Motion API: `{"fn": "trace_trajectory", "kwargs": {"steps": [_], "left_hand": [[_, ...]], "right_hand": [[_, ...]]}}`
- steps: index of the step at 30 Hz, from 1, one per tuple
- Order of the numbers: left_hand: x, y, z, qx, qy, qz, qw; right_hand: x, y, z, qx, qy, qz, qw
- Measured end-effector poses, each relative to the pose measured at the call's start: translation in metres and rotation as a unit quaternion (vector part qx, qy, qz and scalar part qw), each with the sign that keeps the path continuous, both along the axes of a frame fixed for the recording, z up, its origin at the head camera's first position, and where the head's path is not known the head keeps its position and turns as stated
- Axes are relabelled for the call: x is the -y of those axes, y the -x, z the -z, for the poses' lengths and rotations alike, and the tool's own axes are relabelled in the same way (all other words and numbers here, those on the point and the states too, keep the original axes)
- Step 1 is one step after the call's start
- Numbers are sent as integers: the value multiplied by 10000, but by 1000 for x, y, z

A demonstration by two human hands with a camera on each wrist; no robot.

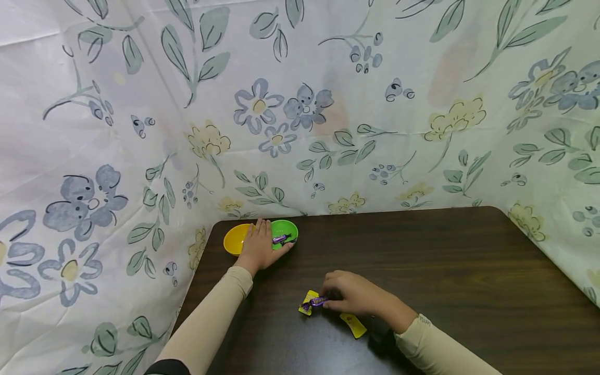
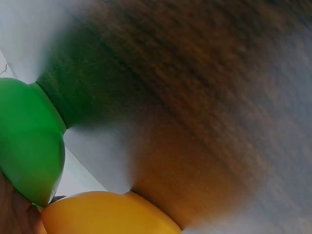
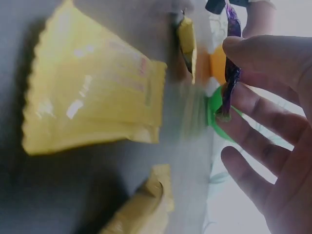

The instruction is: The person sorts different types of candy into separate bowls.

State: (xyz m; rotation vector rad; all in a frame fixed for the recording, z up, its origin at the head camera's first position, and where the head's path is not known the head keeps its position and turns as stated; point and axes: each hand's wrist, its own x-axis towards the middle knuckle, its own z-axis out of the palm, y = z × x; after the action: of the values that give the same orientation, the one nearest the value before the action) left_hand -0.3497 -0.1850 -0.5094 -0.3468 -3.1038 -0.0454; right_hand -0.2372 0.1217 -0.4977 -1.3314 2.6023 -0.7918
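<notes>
My left hand (image 1: 259, 246) rests across the meeting rims of a yellow-orange bowl (image 1: 232, 241) and a green bowl (image 1: 285, 227), its fingers stretched forward and thumb over the green side. A purple-wrapped candy (image 1: 279, 239) lies in the green bowl with something dark beside it. Between thumb and fingers, my right hand (image 1: 361, 298) pinches another purple-wrapped candy (image 3: 233, 68) just over the table. Below that candy is a yellow packet (image 1: 310, 296); a second yellow packet (image 1: 354, 326) lies under the wrist. Three yellow packets show in the right wrist view, the nearest (image 3: 92, 92) large.
The dark wooden table (image 1: 422, 255) meets a floral cloth (image 1: 356, 109) hanging behind it and along both sides. Both bowls stand at the table's far left corner, close to the cloth.
</notes>
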Motion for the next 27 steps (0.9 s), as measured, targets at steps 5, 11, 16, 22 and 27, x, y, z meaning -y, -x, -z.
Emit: {"fn": "trace_trajectory", "kwargs": {"steps": [5,11,16,22,27], "left_hand": [[0,0,-1,11,-16,-14,10000],[0,-2,-3,31,-19,-3,10000],[-1,-2,-4,34,-15,15,10000],[-1,-1,-2,22,-28,22,10000],[0,0,0,1,20,15,10000]], "right_hand": [[-2,8,-2,-32,122,125,9998],[-6,14,-3,-192,147,285,9993],[-9,19,-3,-311,118,399,9987],[-13,26,-1,-516,-18,640,9966],[-18,35,1,-433,-70,901,9950]]}}
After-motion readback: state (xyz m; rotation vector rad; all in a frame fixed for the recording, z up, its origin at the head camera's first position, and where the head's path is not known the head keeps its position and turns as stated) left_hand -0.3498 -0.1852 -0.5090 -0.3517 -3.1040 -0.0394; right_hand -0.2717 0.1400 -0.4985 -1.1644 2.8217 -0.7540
